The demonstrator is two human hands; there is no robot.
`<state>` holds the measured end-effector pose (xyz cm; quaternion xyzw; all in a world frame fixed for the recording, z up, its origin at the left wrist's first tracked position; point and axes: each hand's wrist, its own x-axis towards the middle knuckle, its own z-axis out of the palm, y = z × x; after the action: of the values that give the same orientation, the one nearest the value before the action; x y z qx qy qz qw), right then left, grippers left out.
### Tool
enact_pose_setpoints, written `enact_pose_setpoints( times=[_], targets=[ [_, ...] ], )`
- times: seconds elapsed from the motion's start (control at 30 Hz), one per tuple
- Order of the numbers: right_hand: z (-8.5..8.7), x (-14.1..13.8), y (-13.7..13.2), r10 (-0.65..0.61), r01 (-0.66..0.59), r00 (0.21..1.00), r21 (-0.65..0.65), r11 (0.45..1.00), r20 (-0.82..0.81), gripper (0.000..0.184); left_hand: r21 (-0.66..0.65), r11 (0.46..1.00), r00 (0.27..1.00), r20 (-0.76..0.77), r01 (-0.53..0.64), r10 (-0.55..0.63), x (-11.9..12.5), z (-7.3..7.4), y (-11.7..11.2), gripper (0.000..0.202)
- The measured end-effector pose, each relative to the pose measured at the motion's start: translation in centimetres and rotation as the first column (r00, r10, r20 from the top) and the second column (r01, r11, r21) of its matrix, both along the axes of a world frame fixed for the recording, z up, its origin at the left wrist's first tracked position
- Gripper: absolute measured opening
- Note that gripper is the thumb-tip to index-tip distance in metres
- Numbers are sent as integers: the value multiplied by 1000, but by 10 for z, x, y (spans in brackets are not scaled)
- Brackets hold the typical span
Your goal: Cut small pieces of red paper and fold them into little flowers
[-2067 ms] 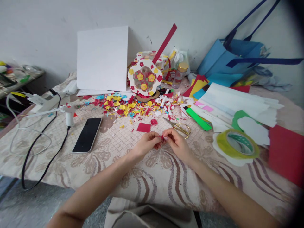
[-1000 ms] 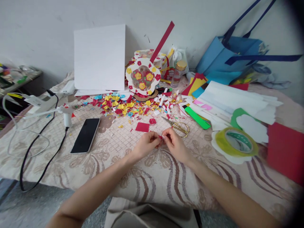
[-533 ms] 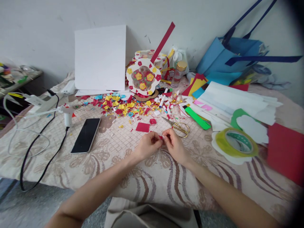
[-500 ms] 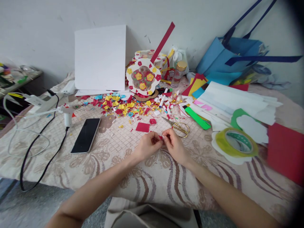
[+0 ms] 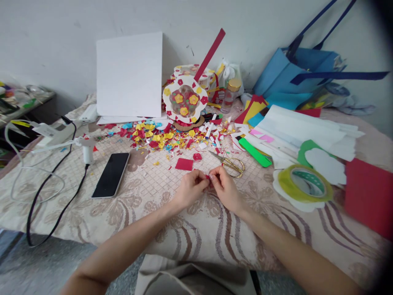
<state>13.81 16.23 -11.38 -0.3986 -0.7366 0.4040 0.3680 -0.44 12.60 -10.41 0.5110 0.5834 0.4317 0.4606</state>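
Fingertip to fingertip, my left hand (image 5: pixel 193 187) and my right hand (image 5: pixel 225 189) pinch a tiny piece of red paper (image 5: pixel 207 177) between them, mostly hidden by the fingers. Just beyond lie a red paper square (image 5: pixel 184 164) and a small red paper flower (image 5: pixel 197 157). Gold-handled scissors (image 5: pixel 234 166) rest by my right hand with their blades slightly apart. Farther back stands a white flower-shaped paper lantern (image 5: pixel 185 98), decorated with red and yellow paper flowers and topped by a red strip.
Colourful paper scraps (image 5: pixel 166 137) cover the table's middle. A phone (image 5: pixel 111 175) and a white glue gun (image 5: pixel 87 151) with cables lie left. Yellow tape (image 5: pixel 284 186), a green cutter (image 5: pixel 254 152) and paper sheets (image 5: pixel 313 127) are right. A white board (image 5: pixel 129 76) leans against the wall.
Both hands stay almost in the same place, still pinching the red paper. The whole view has shifted very slightly; nothing else visibly differs.
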Motion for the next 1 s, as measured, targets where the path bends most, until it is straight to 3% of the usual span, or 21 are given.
enact_pose_setpoints(
  times=[0.17, 0.3, 0.4, 0.7, 0.87, 0.93, 1.0],
  targets=[
    [-2, -1, 2, 8, -23, 995, -148, 989, -97, 7, -26, 1000, 994, 111, -9, 11, 1, -1, 1, 5],
    [0, -2, 3, -2, -70, 971, -287, 955, -241, 10, -15, 1000, 994, 107, -12, 13, 0, -2, 2, 6],
    [1, -2, 3, -12, -68, 968, -309, 949, -250, 12, 1, 1000, 997, 73, -12, 12, -2, -2, 2, 7],
    [4, -3, 3, -52, -9, 965, -231, 973, -259, 13, 32, 999, 999, 24, 28, -28, -2, 0, 2, 14],
    [3, 4, 4, -7, -42, 974, -213, 976, -226, 9, -7, 997, 990, 124, 76, -74, -5, 2, 4, 19],
    [8, 8, 7, 5, -29, 985, -139, 990, -171, 11, -32, 996, 980, 185, 84, -77, -6, 2, 5, 17],
    [24, 11, 10, -19, 23, 995, 41, 999, -93, 14, -48, 997, 974, 221, 67, -55, -8, 3, 6, 16]
  ],
)
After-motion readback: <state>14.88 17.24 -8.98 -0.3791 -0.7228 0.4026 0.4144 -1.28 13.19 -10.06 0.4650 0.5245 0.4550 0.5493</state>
